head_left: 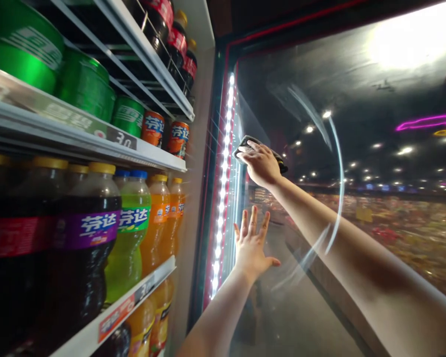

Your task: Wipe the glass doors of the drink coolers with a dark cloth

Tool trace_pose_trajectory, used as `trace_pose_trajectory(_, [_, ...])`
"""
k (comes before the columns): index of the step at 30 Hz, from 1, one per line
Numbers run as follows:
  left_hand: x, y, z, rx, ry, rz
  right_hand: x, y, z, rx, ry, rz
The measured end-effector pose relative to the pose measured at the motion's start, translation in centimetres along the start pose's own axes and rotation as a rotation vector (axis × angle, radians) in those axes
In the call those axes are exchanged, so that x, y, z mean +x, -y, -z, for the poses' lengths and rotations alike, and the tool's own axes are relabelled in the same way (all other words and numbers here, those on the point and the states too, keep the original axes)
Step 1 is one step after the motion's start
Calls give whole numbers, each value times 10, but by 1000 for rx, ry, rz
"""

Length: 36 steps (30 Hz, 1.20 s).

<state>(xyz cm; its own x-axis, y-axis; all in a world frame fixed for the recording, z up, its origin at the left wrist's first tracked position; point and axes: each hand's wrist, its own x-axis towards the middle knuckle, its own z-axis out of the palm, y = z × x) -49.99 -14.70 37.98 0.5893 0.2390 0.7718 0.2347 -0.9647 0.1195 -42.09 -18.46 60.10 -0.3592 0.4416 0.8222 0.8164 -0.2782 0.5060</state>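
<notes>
My right hand (pixel 260 162) presses a dark folded cloth (pixel 244 144) against the glass door (pixel 301 134), close to the lit strip on its left side. Lower down, my left hand (pixel 253 243) rests on the same pane with its fingers spread, holding nothing. A curved whitish streak (pixel 340 183) runs down the glass to the right of my right hand, and fainter smears show above and below it.
Left of the door are cooler shelves (pixel 163 157) with green cans (pixel 83 87), orange cans (pixel 153 128) and soda bottles (pixel 92 218). An LED strip (pixel 223 188) lines the door frame. Through the glass appear ceiling lights and blurred store displays.
</notes>
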Motion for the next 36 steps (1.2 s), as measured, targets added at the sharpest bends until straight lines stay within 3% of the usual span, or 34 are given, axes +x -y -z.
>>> trace_pose_trajectory(2, [-4,-2,-5,3,-21,3,-6,20,-15,12,33,37])
trace_pose_trajectory(6, [-33,-7,-21,48,-110,104,-53,48,-29,59,145,181])
trace_pose_trajectory(9, [-62,-8,-28,100,-91,135,-74,45,-22,110,280,430])
trace_pose_trajectory(11, [-74,-7,-26,121,-54,137,-69,34,-14,123,348,557])
trace_pose_trajectory(13, [-78,-6,-21,128,-11,145,-55,24,-8,106,314,496])
trace_pose_trajectory(15, [-76,-7,-19,130,33,158,-43,22,-9,78,198,300])
trace_pose_trajectory(18, [-71,-10,-21,138,58,166,-52,43,-20,40,89,95])
trace_pose_trajectory(20, [-69,-10,-24,152,42,164,-72,60,-28,25,120,128])
trace_pose_trajectory(22, [-69,-10,-27,168,20,158,-91,65,-28,30,178,264])
trace_pose_trajectory(25, [-69,-8,-30,183,-4,143,-104,41,-6,3,175,294])
trace_pose_trajectory(28, [-68,-7,-33,188,-24,132,-109,5,28,-76,55,26])
trace_pose_trajectory(31, [-68,-7,-37,196,-54,124,-131,-2,43,-141,-43,-216])
trace_pose_trajectory(33, [-68,-5,-39,198,-75,103,-148,13,37,-153,-34,-228])
trace_pose_trajectory(36, [-68,-2,-42,196,-108,64,-157,33,20,-96,115,12])
